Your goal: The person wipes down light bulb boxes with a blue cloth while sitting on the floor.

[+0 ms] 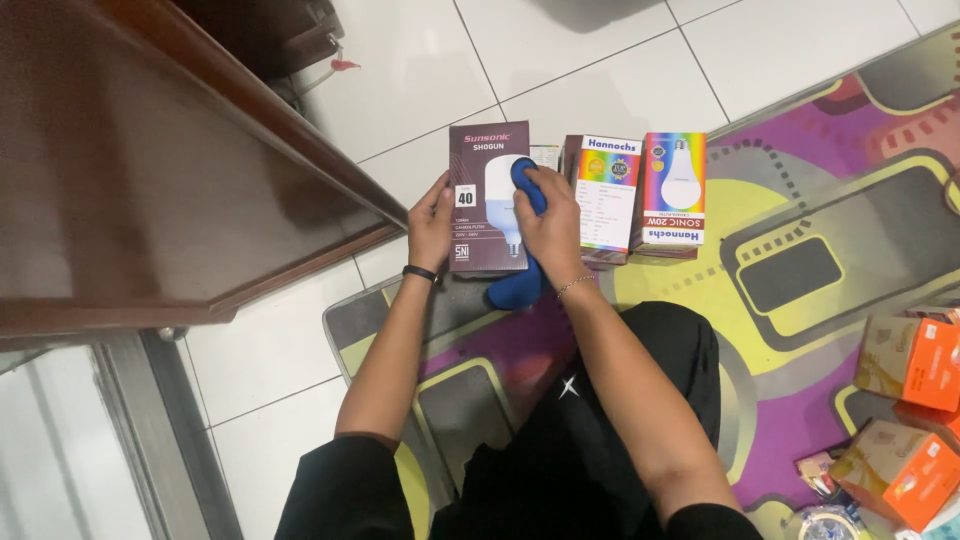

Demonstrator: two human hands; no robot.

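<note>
On the patterned rug (800,190), just ahead of the seated person's dark-clad knees, both forearms reach forward and converge. The left hand (430,228), a black band at its wrist, grips the left edge of a maroon bulb box (480,180), fingers curled around its side and keeping it upright. The right hand (553,225), with a thin bracelet at its wrist, is clenched on a blue cloth (527,240) and presses it against the front of the box, the cloth's tail hanging down below. The box is tall and dark, with a white bulb pictured on its front. Just beyond, to its right, stand two colourful bulb boxes (640,190). Orange boxes (905,400) lie well apart at the right.
</note>
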